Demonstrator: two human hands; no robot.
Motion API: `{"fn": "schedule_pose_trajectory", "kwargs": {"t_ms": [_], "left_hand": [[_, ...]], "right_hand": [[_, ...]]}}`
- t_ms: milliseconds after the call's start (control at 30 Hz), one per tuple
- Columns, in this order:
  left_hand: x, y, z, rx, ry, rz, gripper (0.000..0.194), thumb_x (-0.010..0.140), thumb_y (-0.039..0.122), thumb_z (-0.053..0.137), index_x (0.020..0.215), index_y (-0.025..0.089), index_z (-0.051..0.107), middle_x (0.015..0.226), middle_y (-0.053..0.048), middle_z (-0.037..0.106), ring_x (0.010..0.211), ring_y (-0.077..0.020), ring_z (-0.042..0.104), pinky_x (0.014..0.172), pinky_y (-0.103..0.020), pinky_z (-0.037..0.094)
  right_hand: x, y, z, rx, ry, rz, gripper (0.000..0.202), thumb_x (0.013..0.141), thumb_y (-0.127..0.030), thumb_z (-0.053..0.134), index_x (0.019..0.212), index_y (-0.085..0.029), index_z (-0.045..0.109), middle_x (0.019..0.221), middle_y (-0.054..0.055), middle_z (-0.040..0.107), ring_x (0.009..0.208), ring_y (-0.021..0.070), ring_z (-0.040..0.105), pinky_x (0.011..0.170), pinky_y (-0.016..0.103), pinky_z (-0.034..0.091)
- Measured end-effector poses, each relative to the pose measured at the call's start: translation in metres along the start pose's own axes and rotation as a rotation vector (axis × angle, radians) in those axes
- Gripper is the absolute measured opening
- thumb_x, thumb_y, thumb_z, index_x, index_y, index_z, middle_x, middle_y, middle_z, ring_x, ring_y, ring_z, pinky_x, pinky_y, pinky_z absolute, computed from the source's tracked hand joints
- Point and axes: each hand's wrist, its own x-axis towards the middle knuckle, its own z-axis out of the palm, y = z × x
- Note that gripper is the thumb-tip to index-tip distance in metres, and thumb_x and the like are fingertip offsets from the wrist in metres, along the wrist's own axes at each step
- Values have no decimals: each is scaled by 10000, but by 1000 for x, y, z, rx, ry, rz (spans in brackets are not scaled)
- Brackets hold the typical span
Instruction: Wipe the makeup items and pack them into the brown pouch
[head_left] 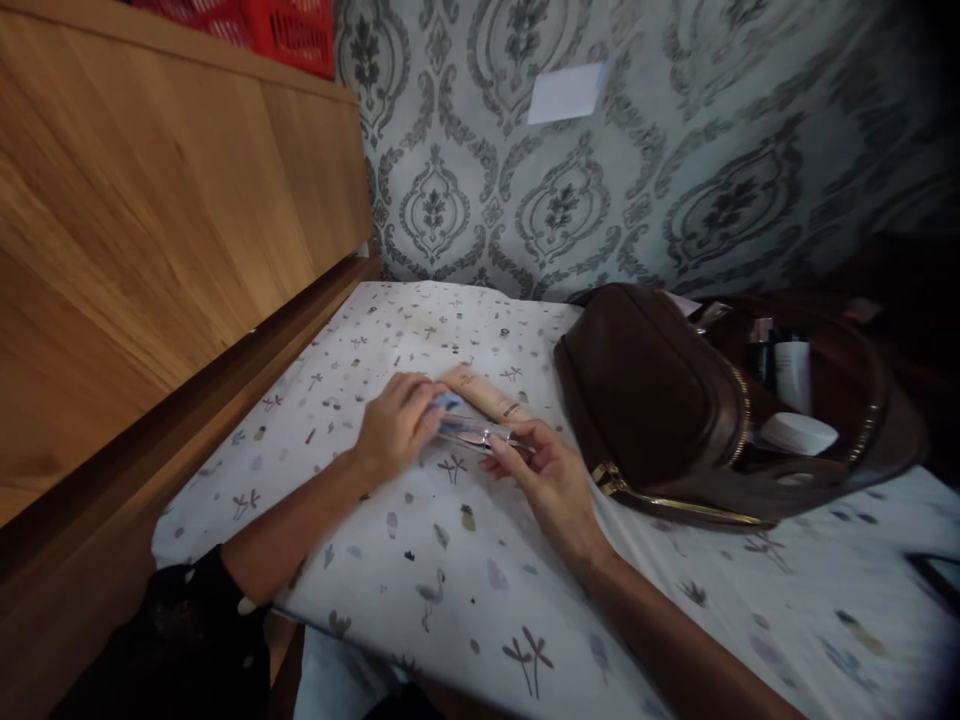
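Both hands meet over the patterned white cloth (442, 520). My left hand (394, 425) has its fingers closed on the left end of a clear, slim package (466, 430), near a small blue part. At the package's right end, my right hand (551, 480) pinches it between thumb and fingers. What lies inside the clear package is too small to make out. Just behind it, a beige tube or flat pack (484, 392) lies slanted on the cloth.
A brown bag (645, 390) stands open at the right, with bottles (793, 375) and a white oval item (799, 433) inside. Wooden furniture (180, 190) rises at the left, with a red basket (292, 35) on top. Patterned wallpaper is behind. A dark-edged object is at the far right.
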Motion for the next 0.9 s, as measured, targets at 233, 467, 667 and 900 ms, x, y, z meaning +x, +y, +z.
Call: {"fn": "schedule_pose_trajectory", "kwargs": {"t_ms": [233, 467, 667, 900], "left_hand": [[-1, 10, 10, 240, -115, 332, 494, 1011, 481, 424, 1350, 132, 505, 1109, -138, 668, 1047, -276, 611, 828, -380, 473], [0, -13, 4, 54, -128, 150, 492, 984, 589, 407, 1033, 141, 603, 856, -80, 678, 756, -206, 618, 668, -313, 454], [-1, 16, -5, -431, -147, -212, 372, 990, 529, 451, 816, 202, 471, 649, 36, 508, 576, -121, 502, 551, -233, 383], [-3, 32, -2, -509, -248, -375, 367, 982, 527, 433, 779, 221, 426, 636, 35, 483, 597, -142, 499, 615, -268, 408]], "right_hand": [[5, 0, -5, 106, 103, 70, 495, 652, -631, 817, 755, -205, 588, 638, -5, 644, 523, 160, 621, 511, 294, 538], [5, -8, -8, 168, 91, 75, 469, 699, -607, 797, 778, -183, 613, 676, -13, 617, 527, 116, 578, 456, 226, 433], [3, -5, -5, 135, -124, 3, 394, 747, -546, 784, 914, -200, 694, 785, 25, 675, 689, 152, 592, 660, 285, 528], [-2, -6, -1, 289, -196, 63, 430, 815, -534, 735, 1123, -245, 654, 1054, 42, 707, 955, 206, 657, 932, 365, 516]]}}
